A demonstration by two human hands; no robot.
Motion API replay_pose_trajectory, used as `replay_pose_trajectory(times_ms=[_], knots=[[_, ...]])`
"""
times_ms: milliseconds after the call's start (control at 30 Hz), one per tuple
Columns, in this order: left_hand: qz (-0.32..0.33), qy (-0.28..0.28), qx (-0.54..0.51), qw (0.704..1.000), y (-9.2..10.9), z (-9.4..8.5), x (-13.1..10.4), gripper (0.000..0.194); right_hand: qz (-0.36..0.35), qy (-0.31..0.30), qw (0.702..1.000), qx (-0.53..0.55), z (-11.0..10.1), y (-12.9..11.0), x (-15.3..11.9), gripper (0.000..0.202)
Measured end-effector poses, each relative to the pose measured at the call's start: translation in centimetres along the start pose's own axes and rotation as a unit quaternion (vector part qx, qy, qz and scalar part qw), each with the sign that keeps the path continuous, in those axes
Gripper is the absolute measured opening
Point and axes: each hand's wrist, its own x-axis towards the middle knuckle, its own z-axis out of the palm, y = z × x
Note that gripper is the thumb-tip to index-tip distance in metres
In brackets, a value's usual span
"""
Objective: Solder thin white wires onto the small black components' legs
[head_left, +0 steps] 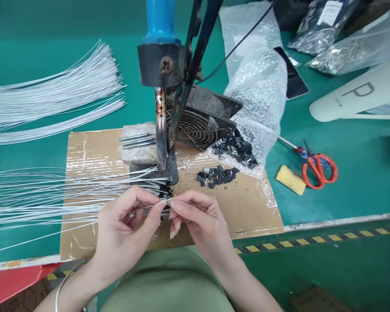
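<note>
My left hand (130,225) is closed in a pinch, thumb against forefinger, on what looks like a white wire; its end is hidden by the fingertips. Touching it, my right hand (201,221) pinches a thin pale wire (218,218) that trails over the hand to the lower right. Just beyond the fingers, many white wires (26,190) stretch in from the left, several ending in small black connectors (165,190). Above them a soldering iron (161,147) points straight down from its blue handle (160,21), held in a black stand.
Loose black connectors (217,176) lie on the cardboard (253,208), others in bubble wrap (256,86). Behind the iron stands a dusty fan (198,130). Orange-handled scissors (318,171), a yellow sponge (290,179) and a phone (292,76) lie right; a wire bundle (58,95) lies left.
</note>
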Motion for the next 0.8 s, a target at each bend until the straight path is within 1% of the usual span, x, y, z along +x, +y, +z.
replay_pose_trajectory(times_ms=[67, 233, 367, 600, 800], knots=[[0.001, -0.007, 0.004, 1.0, 0.0, -0.1, 0.0, 0.011, 0.007, -0.005, 1.0, -0.01, -0.1, -0.3, 0.0, 0.01], [0.005, 0.0, 0.001, 1.0, 0.1, 0.0, -0.1, 0.011, 0.008, -0.004, 1.0, -0.012, -0.3, -0.3, 0.0, 0.01], [-0.005, -0.002, -0.008, 1.0, 0.0, 0.1, 0.0, 0.009, 0.007, -0.004, 1.0, -0.01, -0.4, -0.3, 0.0, 0.012], [-0.018, 0.024, -0.011, 0.999, 0.2, 0.7, -0.2, 0.01, -0.002, 0.018, 1.0, 0.003, -0.1, 0.0, -0.1, 0.011], [-0.026, 0.051, -0.025, 0.998, -0.2, 1.3, -0.4, 0.008, -0.02, 0.027, 0.998, 0.046, 0.3, 0.8, 0.0, 0.009]])
